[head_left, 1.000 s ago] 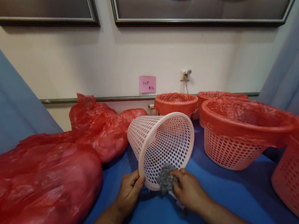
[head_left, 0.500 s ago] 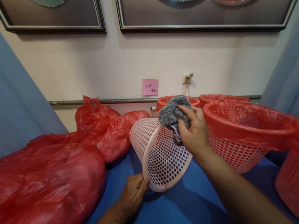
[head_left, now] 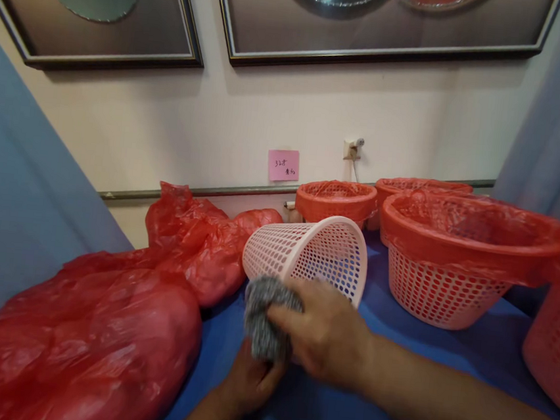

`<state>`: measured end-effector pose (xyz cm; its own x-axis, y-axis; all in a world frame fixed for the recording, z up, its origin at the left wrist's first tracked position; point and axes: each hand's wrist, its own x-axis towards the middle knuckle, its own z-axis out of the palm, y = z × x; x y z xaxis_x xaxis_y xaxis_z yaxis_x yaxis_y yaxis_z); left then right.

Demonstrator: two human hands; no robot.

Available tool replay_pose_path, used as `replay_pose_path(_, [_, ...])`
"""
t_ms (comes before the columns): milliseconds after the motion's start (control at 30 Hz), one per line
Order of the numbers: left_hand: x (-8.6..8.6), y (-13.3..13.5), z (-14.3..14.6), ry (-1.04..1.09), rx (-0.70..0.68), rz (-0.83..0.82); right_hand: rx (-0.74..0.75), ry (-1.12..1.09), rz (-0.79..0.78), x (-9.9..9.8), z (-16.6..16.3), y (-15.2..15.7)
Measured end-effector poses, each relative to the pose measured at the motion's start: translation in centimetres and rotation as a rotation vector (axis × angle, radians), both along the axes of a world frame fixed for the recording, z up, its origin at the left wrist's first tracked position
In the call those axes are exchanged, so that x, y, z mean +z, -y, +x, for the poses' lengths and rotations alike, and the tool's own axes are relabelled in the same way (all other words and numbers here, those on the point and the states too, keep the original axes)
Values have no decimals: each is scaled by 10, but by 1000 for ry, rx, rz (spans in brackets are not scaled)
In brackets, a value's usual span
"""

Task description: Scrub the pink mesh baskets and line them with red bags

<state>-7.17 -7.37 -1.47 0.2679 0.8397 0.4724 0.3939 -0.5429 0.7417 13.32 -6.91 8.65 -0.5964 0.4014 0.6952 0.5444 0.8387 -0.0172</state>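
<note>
A white perforated plastic wastebasket (head_left: 277, 244) lies tilted on its side, its open mouth facing right and towards me. My right hand (head_left: 330, 334) is closed on a crumpled grey cloth (head_left: 266, 314) at the lower left of the basket's rim. Just below the cloth, my left hand (head_left: 248, 385) is closed at the lower rim; cloth and right hand cover its fingertips and that part of the rim. Part of the basket's mouth is also hidden behind my right hand.
Red plastic bags (head_left: 124, 334), bulging, lie on the left of the blue-covered surface (head_left: 376, 292). To the right stand baskets lined with red bags (head_left: 442, 298), with another red-lined one (head_left: 335, 199) behind. A pink note (head_left: 283, 165) is on the wall.
My right hand has carried the cloth from the top of the basket's rim down and left to its lower side. The rim's upper edge is now uncovered. My left hand stays low by the rim.
</note>
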Motion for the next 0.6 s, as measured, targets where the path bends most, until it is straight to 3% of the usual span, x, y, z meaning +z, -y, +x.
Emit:
replay_pose_path(100, [9, 5, 3, -139, -62, 92, -194, -317, -47, 30, 27, -51])
replay_pose_path(200, [14, 8, 7, -219, -59, 186, -476, -656, -381, 37, 59, -101])
replay_pose_path(233, [15, 8, 8, -233, -55, 205, -530, -766, -543, 32, 68, -113])
replay_pose_path(367, [18, 10, 10, -216, -72, 193, -607, -882, -804, -22, 90, -125])
replay_pose_path(500, [20, 11, 10, -174, -65, 171, -569, -981, -1138, -80, 86, -96])
replay_pose_path(600, [20, 12, 10, -145, -79, 134, -460, -1032, -1388, -103, 75, -67])
